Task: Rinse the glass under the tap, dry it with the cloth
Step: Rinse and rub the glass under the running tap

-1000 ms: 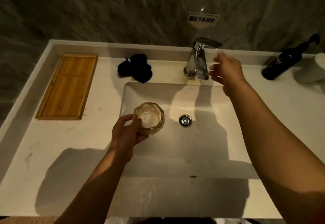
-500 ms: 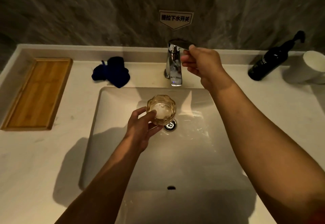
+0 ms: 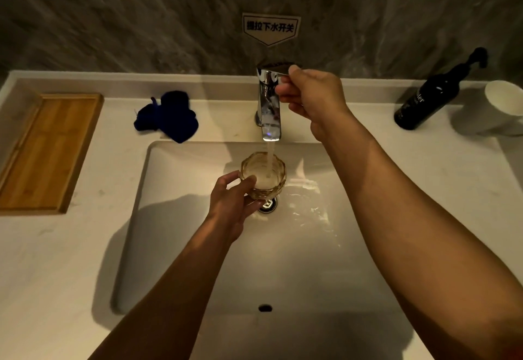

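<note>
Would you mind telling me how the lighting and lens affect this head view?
Head view: dim, warm light; forearm shadows fall across the sink; glare on the tap and wet basin; wide-angle bending at the counter edges; the glass stays sharp.

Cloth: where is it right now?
In the head view the dark blue cloth lies crumpled on the counter left of the tap, behind the basin's back-left corner and right of the wooden tray; neither hand touches it.

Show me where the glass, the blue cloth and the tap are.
glass (image 3: 261,163): head view, on the far rim, above the fingers.
blue cloth (image 3: 172,117): head view, on the middle of the bundle.
tap (image 3: 270,122): head view, on the chrome spout near its outlet.
</note>
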